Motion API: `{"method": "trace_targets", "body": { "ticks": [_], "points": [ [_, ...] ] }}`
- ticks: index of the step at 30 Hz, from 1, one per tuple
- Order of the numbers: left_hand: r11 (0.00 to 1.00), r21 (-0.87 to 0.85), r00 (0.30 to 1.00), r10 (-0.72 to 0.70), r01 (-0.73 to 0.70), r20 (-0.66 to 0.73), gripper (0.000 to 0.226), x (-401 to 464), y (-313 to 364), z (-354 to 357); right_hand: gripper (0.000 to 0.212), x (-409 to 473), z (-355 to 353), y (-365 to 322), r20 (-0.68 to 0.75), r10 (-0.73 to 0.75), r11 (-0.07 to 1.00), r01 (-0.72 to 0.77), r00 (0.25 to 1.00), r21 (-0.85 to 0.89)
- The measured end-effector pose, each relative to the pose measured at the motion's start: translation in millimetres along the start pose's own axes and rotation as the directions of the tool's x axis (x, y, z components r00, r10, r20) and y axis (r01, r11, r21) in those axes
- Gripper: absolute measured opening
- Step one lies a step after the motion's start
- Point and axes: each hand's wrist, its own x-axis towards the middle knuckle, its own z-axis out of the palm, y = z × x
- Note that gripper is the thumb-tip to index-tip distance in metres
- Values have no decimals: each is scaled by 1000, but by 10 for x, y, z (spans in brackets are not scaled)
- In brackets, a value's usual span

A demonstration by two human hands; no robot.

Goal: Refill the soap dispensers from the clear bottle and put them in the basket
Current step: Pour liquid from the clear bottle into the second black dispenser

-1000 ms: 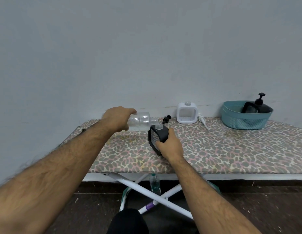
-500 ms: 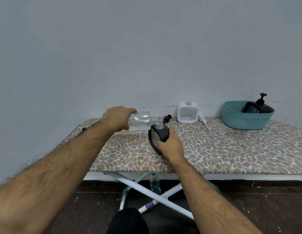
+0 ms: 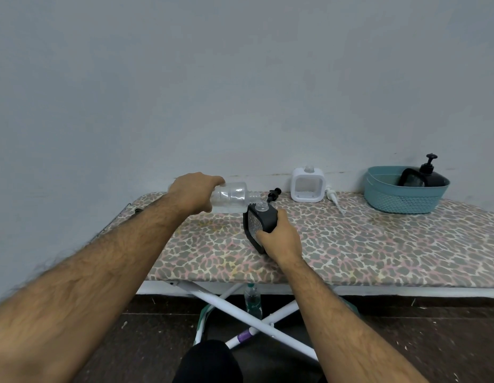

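My left hand (image 3: 194, 192) grips the clear bottle (image 3: 232, 197), which lies almost level with its mouth at the open neck of a black square soap dispenser (image 3: 260, 223). My right hand (image 3: 279, 239) holds that dispenser upright on the board. Its black pump (image 3: 274, 194) lies just behind it. A white square dispenser (image 3: 307, 185) stands open-necked at the back, with its white pump (image 3: 334, 199) lying to the right. The teal basket (image 3: 403, 201) at the back right holds another black dispenser (image 3: 422, 175) with its pump on.
Everything stands on a leopard-print ironing board (image 3: 378, 250) against a grey wall. Under the board are white crossed legs (image 3: 240, 308) and a small water bottle (image 3: 252, 301) on the dark floor.
Both hands hold nearly still. The clear bottle stays tipped at the black dispenser's neck.
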Motion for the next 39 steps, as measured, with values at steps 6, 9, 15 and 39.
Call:
{"method": "trace_targets", "body": {
  "ticks": [6,9,15,39],
  "points": [
    [1000,12,1000,6,-6,2,70,10,-1,-3,49,0,-2,2,-2,1,1000,-1,1000,-9],
    [1000,16,1000,3,-4,3,70,15,-1,-5,49,-1,-6,-3,1,-1,1000,1,1000,-6],
    [1000,14,1000,-6,6,4,70,22,1,-2,47,-2,-5,-3,0,4,1000,-4,1000,-13],
    [999,33,1000,6,-5,-2,70,25,20,-32,49,-6,-15,-15,3,-4,1000,4,1000,-15]
  ]
}}
